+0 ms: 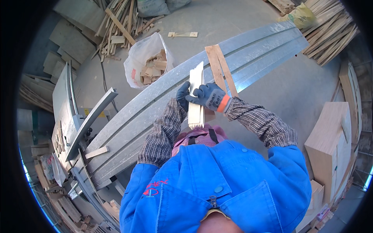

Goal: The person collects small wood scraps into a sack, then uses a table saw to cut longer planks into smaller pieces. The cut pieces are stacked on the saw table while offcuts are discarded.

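The left hand [182, 94], gloved, is closed on the left edge of a thin bundle of wood pieces [197, 79]. The right hand [211, 96], also gloved, grips the same bundle from the right, with its fingers bent across the upper face. The bundle is located in front of the chest, its long axis pointing away from the body. Its far end is angled and uneven; its near end is jagged.

Beyond the hands, a long grooved metal table [264, 54] runs diagonally from lower left to upper right. Two wood strips [216, 68] lie across the table, just right of the bundle. A short wood block [97, 152] rests near the table's left end, close to a curved metal rail [91, 125].

On the floor behind the table, a white bag [135, 58] contains offcuts [155, 69]. A flat board [182, 34] lies on the floor beyond the bag.
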The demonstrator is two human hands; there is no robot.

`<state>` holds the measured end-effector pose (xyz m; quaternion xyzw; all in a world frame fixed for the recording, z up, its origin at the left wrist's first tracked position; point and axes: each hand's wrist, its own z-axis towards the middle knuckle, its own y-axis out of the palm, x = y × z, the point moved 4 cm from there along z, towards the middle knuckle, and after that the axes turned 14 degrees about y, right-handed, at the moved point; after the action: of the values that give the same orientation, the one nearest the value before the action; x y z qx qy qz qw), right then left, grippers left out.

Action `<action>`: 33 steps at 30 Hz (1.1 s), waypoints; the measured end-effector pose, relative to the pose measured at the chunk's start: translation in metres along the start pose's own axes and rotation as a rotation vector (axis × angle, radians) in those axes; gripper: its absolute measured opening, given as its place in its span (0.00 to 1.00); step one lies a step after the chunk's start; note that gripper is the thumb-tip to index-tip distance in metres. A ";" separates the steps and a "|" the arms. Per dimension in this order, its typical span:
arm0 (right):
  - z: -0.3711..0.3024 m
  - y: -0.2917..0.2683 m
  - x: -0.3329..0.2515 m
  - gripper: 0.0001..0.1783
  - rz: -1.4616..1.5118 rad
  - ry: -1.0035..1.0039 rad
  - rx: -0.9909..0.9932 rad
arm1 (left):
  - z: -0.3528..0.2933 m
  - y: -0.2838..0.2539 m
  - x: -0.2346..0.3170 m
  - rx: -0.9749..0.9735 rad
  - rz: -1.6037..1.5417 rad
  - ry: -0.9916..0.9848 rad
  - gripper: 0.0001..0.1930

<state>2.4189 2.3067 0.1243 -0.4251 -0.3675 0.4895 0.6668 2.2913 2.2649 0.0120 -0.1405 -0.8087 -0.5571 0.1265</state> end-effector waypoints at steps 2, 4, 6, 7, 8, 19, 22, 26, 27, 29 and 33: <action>-0.008 -0.005 0.002 0.31 0.078 -0.024 0.012 | 0.006 0.001 -0.001 -0.054 -0.083 0.014 0.32; -0.014 -0.002 0.009 0.28 0.250 0.009 -0.087 | 0.015 -0.017 -0.004 0.108 0.086 0.037 0.32; -0.024 0.015 0.023 0.26 0.402 0.075 -0.056 | 0.028 -0.033 -0.006 0.150 0.130 0.067 0.31; -0.027 0.015 0.034 0.22 0.440 0.206 0.063 | 0.032 -0.032 -0.003 0.199 0.158 0.121 0.32; -0.032 0.020 0.048 0.21 0.405 0.335 -0.008 | 0.034 -0.031 -0.001 0.249 0.185 0.175 0.32; -0.109 0.103 0.134 0.50 1.395 1.305 -0.099 | 0.079 0.057 -0.025 0.508 0.509 0.289 0.44; -0.127 0.095 0.208 0.46 1.261 1.365 0.040 | 0.088 0.024 -0.032 0.451 0.718 0.187 0.43; -0.168 0.097 0.261 0.54 0.323 1.543 -0.366 | 0.080 -0.007 -0.054 0.459 0.865 -0.030 0.31; -0.164 0.077 0.257 0.51 0.252 1.527 -0.238 | 0.079 -0.012 -0.058 0.428 0.871 -0.039 0.28; -0.172 0.057 0.239 0.46 0.125 1.519 0.086 | 0.077 -0.030 -0.073 0.365 0.887 -0.071 0.22; -0.196 0.045 0.167 0.38 0.198 1.559 0.202 | 0.083 -0.069 -0.090 0.063 1.163 -0.012 0.19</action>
<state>2.6235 2.4345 0.0226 -0.6136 0.2914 0.1386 0.7207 2.3455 2.3109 -0.1090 -0.5608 -0.6154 -0.3709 0.4114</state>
